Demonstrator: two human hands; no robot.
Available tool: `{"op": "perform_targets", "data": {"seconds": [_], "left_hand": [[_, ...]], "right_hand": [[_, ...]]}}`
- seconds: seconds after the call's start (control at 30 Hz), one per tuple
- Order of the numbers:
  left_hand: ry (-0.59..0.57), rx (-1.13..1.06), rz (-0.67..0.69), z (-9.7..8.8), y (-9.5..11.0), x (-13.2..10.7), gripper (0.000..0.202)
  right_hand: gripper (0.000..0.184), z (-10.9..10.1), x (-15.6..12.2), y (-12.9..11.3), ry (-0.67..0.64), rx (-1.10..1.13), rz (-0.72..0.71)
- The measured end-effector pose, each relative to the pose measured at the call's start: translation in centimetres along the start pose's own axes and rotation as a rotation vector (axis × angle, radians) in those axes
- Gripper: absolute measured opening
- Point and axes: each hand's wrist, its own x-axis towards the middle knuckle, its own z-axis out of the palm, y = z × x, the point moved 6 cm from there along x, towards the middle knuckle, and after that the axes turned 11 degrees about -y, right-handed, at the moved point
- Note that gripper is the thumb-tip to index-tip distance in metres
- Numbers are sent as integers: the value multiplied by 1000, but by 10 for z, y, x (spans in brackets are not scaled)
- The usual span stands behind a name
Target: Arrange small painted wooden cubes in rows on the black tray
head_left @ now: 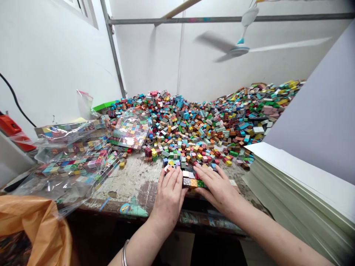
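My left hand [169, 192] lies flat on the worn table [133, 181], fingers stretched out and pressing against the left side of a small flat block of patterned cubes [191, 179]. From the other side, my right hand [217, 188] rests over the same block, fingers straight and together. The block sits between both hands near the table's front edge. Behind it spreads a large heap of small coloured cubes [199, 122], reaching back to the wall.
Clear plastic bags holding assembled cube sheets [80, 155] lie at the left. An orange bag [33, 229] hangs at the lower left. A tall stack of white card sheets [299, 188] stands at the right. A ceiling fan [238, 46] spins overhead.
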Motion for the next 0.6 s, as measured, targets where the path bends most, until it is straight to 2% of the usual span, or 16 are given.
{"op": "perform_targets", "data": {"seconds": [0.13, 0.3, 0.43, 0.53, 0.6], "left_hand": [[-19, 3, 19, 1, -3, -1, 37], [-89, 7, 35, 5, -8, 7, 44], [-104, 7, 151, 14, -5, 13, 51], [-26, -37, 263, 24, -10, 12, 50], [62, -116, 359, 30, -16, 12, 47]], "right_hand": [[34, -1, 9, 3, -22, 148, -73], [32, -8, 16, 3, -43, 276, -96], [37, -5, 12, 1, 6, 182, -61], [53, -4, 6, 0, 71, 38, 8], [52, -5, 2, -2, 89, -40, -1]]}}
